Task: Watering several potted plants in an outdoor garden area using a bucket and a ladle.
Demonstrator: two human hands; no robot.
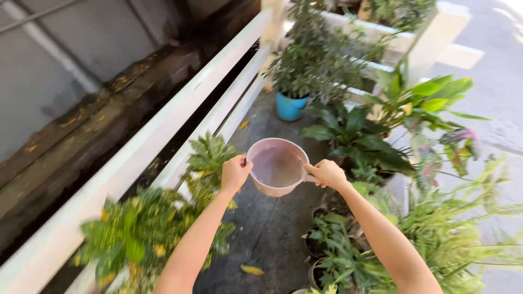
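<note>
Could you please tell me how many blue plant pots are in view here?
1. The blue pot stands on the ground by the white railing, beyond the pink scoop held by the left hand and right hand. Foliage may hide others.

White fence rail point(163, 125) running from 7 to 12 o'clock, blue pot point(290, 106) at 12, yellow-speckled shrub point(139, 231) at 8, ferns point(457, 239) at 4, broad-leaved plant point(357, 139) at 2, yellow leaf point(252, 270) on the floor point(272, 228) at 6

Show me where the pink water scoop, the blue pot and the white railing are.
pink water scoop point(277, 167), head view, on its inner wall
blue pot point(290, 107), head view, on its outer side
white railing point(163, 122), head view, on the top rail
</note>
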